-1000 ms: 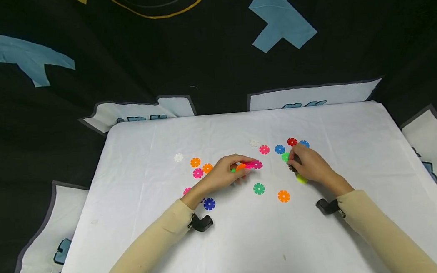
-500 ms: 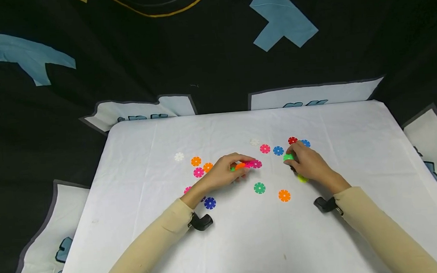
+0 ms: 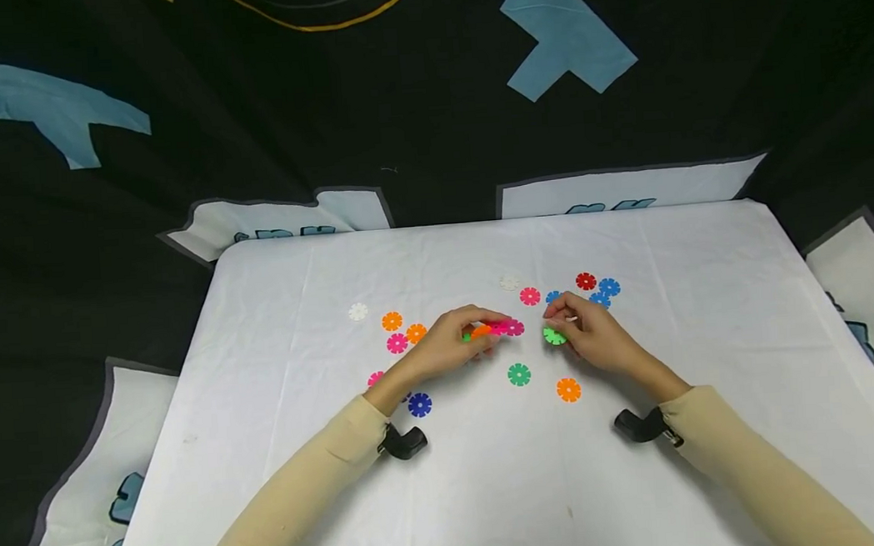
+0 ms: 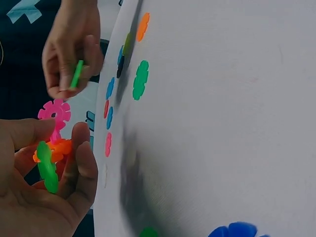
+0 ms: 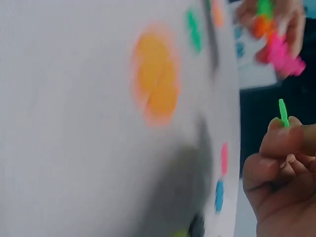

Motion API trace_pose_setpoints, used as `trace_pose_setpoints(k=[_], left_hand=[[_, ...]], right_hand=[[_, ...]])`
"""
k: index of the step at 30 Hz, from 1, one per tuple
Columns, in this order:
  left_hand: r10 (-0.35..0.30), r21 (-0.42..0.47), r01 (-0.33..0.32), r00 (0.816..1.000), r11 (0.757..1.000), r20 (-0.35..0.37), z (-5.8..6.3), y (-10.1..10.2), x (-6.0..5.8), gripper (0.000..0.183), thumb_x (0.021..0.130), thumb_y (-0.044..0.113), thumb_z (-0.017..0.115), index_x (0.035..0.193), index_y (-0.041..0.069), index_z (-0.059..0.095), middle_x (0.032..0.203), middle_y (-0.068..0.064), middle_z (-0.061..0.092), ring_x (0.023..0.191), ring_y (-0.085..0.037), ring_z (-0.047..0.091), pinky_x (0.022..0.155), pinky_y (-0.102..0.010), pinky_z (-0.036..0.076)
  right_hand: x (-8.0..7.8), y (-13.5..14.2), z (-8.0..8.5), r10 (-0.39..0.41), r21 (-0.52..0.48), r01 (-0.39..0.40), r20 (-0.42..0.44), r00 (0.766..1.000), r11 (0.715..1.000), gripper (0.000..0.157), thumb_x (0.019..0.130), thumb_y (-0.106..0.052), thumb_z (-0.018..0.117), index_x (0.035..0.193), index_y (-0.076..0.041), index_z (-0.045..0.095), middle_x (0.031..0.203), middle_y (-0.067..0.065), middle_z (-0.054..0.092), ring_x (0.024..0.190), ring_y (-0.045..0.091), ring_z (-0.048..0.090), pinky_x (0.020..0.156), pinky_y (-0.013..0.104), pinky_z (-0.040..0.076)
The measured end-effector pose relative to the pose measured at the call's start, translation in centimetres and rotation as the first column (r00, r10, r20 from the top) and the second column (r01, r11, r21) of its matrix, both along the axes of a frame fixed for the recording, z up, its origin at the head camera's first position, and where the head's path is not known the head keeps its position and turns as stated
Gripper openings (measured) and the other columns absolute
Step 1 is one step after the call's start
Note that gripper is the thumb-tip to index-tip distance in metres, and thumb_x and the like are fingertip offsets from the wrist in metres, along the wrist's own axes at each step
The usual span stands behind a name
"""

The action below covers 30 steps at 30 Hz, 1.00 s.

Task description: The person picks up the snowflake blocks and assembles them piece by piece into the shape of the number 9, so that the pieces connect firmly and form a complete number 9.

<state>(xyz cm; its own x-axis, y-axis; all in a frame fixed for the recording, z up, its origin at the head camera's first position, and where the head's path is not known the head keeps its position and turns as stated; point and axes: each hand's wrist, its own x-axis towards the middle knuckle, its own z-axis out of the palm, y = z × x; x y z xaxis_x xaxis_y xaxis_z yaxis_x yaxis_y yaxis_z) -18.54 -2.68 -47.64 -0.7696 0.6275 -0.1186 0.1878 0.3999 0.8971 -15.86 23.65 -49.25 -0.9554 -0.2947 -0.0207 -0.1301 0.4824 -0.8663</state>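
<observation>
In the head view my left hand [image 3: 447,345] holds a short chain of interlocking flower-shaped discs [image 3: 513,328] above the middle of the table. The left wrist view shows a green disc [image 4: 48,168] and an orange disc [image 4: 61,148] within its fingers, with pink discs [image 4: 55,114] sticking out past the thumb. My right hand [image 3: 598,334] pinches one light green disc [image 3: 554,336] between thumb and fingers, just right of the chain's pink end. From the right wrist that green disc [image 5: 283,112] appears edge-on, a gap away from the chain [image 5: 281,54].
Loose discs lie flat on the white-covered table [image 3: 450,489]: a green one [image 3: 519,375] and an orange one [image 3: 568,390] in front of the hands, a dark blue one [image 3: 419,405] near the left wrist. Red [image 3: 585,281] and blue [image 3: 609,287] discs lie behind the right hand.
My right hand has picked up the light green disc from the group at the right and carried it leftward, closer to the chain. The left hand has stayed in place, holding the chain.
</observation>
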Motion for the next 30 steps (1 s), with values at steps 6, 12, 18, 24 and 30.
trace_pose_setpoints(k=[6,12,18,24,30], left_hand=[[-0.034,-0.003,0.034,0.997,0.999,-0.067,-0.6,0.3,0.0,0.033,0.095,0.016,0.064,0.128,0.018,0.065,0.109,0.001,0.063,0.079,-0.018,0.065,0.077,-0.027,0.054],[-0.041,-0.034,0.037,0.992,0.999,-0.122,-0.8,0.6,0.1,0.034,0.093,0.015,0.067,0.126,0.018,0.066,0.111,0.004,0.064,0.097,-0.012,0.056,0.087,-0.029,0.05],[-0.034,-0.049,0.027,0.989,0.998,-0.146,-0.7,0.7,0.2,0.035,0.091,0.013,0.068,0.126,0.017,0.066,0.112,0.002,0.065,0.101,-0.014,0.056,0.089,-0.03,0.049],[-0.028,-0.02,0.026,0.987,0.999,-0.156,-0.7,0.7,0.3,0.031,0.091,0.011,0.069,0.121,0.018,0.069,0.11,0.004,0.066,0.1,-0.012,0.056,0.089,-0.03,0.049],[-0.015,-0.011,0.013,0.983,1.0,-0.184,-0.7,0.8,0.3,0.028,0.09,0.012,0.07,0.118,0.019,0.07,0.111,0.003,0.067,0.102,-0.013,0.057,0.09,-0.031,0.049]], right_hand=[[0.4,-1.6,0.4,-0.034,-0.107,0.043,0.091,0.995,0.993,0.018,0.097,-0.014,0.061,0.107,0.001,0.058,0.081,0.016,0.057,0.045,0.019,0.048,0.046,0.023,0.043],[0.4,-2.1,0.1,-0.069,-0.1,0.076,0.076,0.995,0.992,0.017,0.099,-0.014,0.058,0.107,0.001,0.059,0.084,0.015,0.058,0.044,0.017,0.046,0.045,0.022,0.039],[0.4,-2.2,0.1,-0.086,-0.102,0.093,0.065,0.994,0.99,0.018,0.098,-0.017,0.06,0.104,0.001,0.061,0.082,0.014,0.058,0.044,0.018,0.046,0.044,0.023,0.039],[0.5,-2.5,0.3,-0.11,-0.133,0.123,0.106,0.988,0.983,0.02,0.098,-0.018,0.06,0.104,0.001,0.062,0.08,0.014,0.06,0.045,0.021,0.049,0.044,0.023,0.04],[0.8,-2.7,0.4,-0.138,-0.171,0.168,0.176,0.975,0.971,0.023,0.099,-0.016,0.058,0.112,0.003,0.063,0.081,0.021,0.06,0.055,0.026,0.056,0.05,0.023,0.044]])
